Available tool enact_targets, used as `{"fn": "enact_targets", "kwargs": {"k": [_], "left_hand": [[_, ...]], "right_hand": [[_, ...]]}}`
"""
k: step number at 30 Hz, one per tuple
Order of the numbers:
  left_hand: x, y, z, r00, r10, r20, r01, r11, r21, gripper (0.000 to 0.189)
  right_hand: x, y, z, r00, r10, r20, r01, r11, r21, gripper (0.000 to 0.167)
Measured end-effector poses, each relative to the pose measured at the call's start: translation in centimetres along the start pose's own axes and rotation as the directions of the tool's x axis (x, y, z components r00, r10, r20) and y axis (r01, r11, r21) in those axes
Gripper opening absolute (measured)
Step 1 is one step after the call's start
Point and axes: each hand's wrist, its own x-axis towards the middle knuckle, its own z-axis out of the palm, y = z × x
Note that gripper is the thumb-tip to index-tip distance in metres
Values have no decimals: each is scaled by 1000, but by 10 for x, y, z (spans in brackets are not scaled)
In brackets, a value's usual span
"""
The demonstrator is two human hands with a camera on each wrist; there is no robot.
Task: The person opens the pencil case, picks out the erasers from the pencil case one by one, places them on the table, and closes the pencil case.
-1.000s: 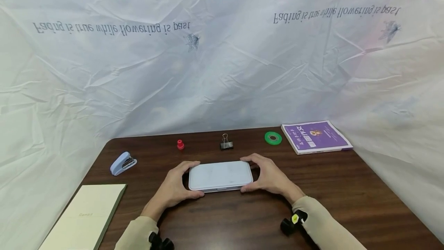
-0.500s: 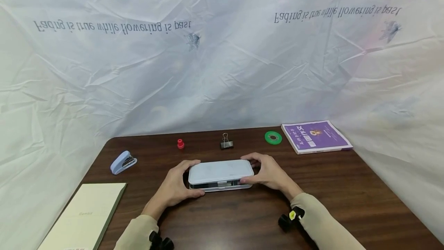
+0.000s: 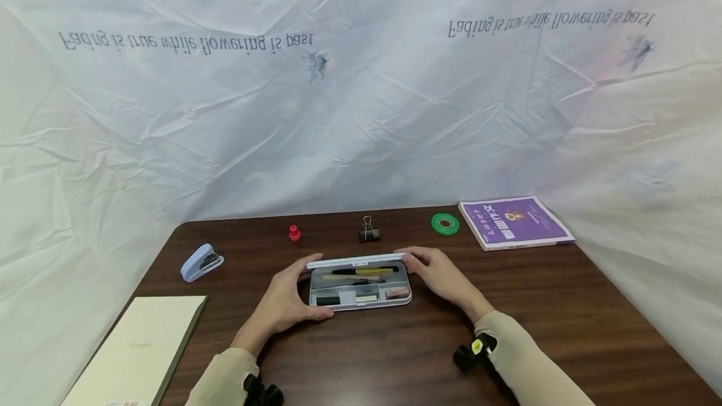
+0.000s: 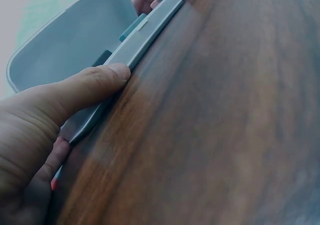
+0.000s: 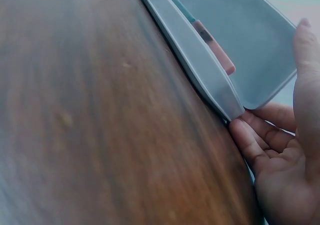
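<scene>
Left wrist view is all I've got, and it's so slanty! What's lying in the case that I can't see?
Observer: A yellow-and-black pen lies along the back of the case, near the lid.
Operator: Ooh! And what's on the table past the lid?
Observer: A black clip sits there on the table, apart from the case, its wire handles pointing up.

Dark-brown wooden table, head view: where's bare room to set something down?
Biggest: the table right of the right hand, nearside of the purple paperback book. Also: between the beige sleeves, nearside of the open grey pencil case. Crowded: the case's ends, left hand and right hand on them.
</scene>
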Motion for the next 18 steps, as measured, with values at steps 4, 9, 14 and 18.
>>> {"fn": "enact_targets", "kwargs": {"k": [4,9,14,18], "left_hand": [[0,0,1,1000,2,-1,-2,1000,-19,126],[-3,2,2,1000,-14,-6,14,1000,-13,136],[-5,3,3,999,-39,-16,39,999,-4,142],[-6,4,2,999,-33,-28,33,999,0,143]], "right_hand": [[2,1,-1,999,40,-7,-40,997,60,50],[3,3,1,993,110,-37,-104,986,133,56],[4,5,3,989,127,-72,-116,984,137,44],[7,3,4,987,116,-110,-104,988,110,32]]}}
